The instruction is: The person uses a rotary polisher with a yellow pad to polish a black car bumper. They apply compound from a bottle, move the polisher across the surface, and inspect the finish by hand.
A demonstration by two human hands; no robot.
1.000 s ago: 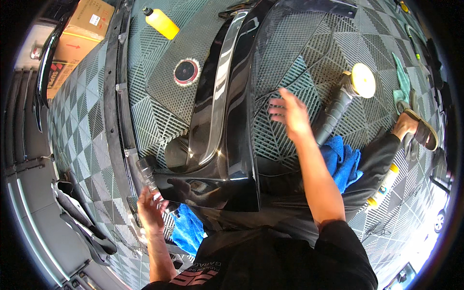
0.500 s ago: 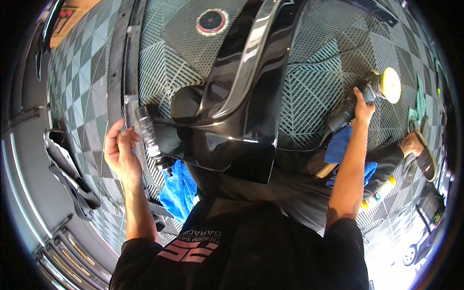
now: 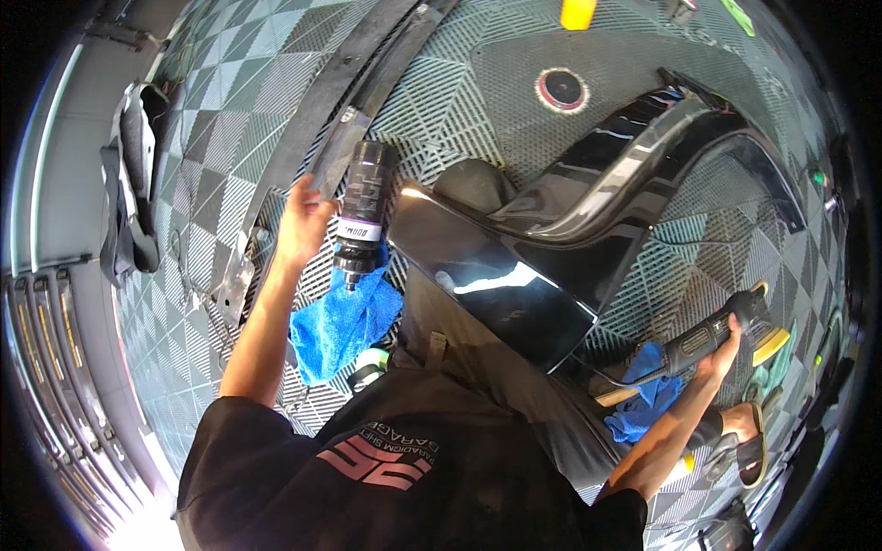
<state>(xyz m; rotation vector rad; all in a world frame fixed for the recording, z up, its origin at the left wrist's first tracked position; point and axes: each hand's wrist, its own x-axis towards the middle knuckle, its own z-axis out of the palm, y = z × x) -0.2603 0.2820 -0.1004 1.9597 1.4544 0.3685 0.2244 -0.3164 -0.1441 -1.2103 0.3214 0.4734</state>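
Observation:
My right hand (image 3: 722,347) grips a black corded polisher (image 3: 700,342) by its body, off to the right; its yellow foam pad (image 3: 772,345) faces away from me. On the left, my left hand (image 3: 307,220) has loosely curled fingers with nothing visible in them. A black bottle (image 3: 366,184) is right beside those fingers, its nozzle toward me; whether they touch it I cannot tell. Below the bottle lies a blue microfibre towel (image 3: 340,326). A glossy black car fender (image 3: 524,275) lies in front of me, its near end over my legs, with bright reflections on it.
Another blue towel (image 3: 648,395) lies by my right forearm. A round pad with a red rim (image 3: 562,90) rests on a dark mat (image 3: 501,69) beyond the fender. Long dark trim strips (image 3: 322,119) cross the tiled floor at left. A yellow container (image 3: 577,13) stands far ahead.
My view has swung left, shifting the scene across the picture. The polisher has turned, its pad now tipped lower. The bottle appears larger, with my left hand still beside it.

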